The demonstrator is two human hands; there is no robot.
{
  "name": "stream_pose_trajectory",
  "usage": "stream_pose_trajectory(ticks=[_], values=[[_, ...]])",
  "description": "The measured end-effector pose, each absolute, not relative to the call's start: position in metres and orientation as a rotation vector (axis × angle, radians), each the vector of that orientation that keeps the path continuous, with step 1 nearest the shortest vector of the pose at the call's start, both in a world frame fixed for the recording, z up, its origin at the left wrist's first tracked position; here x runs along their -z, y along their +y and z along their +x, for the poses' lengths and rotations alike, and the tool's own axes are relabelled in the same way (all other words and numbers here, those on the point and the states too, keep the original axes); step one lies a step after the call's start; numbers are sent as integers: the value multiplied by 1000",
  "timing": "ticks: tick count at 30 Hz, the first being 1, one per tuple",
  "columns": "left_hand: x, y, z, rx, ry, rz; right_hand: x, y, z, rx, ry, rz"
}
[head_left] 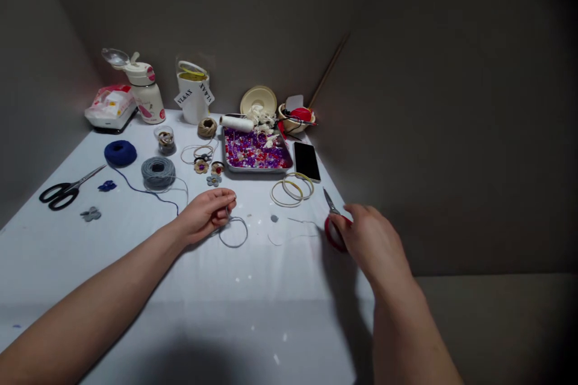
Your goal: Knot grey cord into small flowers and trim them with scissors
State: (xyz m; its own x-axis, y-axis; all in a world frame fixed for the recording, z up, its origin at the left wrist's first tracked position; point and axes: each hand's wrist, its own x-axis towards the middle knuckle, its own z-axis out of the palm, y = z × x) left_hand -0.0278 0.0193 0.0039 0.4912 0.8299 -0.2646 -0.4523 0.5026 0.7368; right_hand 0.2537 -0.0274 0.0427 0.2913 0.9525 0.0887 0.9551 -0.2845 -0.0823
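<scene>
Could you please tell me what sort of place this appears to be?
Probably a small craft worktable in a corner: a tray of beads, balls of yarn and black scissors lie on the white table. The left hand pinches a grey ring; the right hand grips red scissors.

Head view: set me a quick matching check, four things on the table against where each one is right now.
Things:
1 black scissors
2 red-handled scissors
3 phone
4 grey loop

Places:
A pinched in the left hand
B just right of the bead tray
C far left on the table, untouched
D in the right hand

Pairs: 1-C, 2-D, 3-B, 4-A.
</scene>
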Motion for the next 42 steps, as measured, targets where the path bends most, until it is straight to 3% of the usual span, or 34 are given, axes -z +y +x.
stream_pose_trajectory(ticks=[5, 9, 23, 42], values=[[0, 11, -20, -807, 626, 703, -50, -32, 187, -554, -1767, -1464], [-1, 7, -17, -777, 632, 702, -39, -29, 152, -812, -1696, -1223], [1, 3, -6, -795, 660, 616, -11, -27, 147, -1068, -1377, -1341], [4, -2, -2, -822, 872, 1054, -1, -25, 153, -1228, -1292, -1380]])
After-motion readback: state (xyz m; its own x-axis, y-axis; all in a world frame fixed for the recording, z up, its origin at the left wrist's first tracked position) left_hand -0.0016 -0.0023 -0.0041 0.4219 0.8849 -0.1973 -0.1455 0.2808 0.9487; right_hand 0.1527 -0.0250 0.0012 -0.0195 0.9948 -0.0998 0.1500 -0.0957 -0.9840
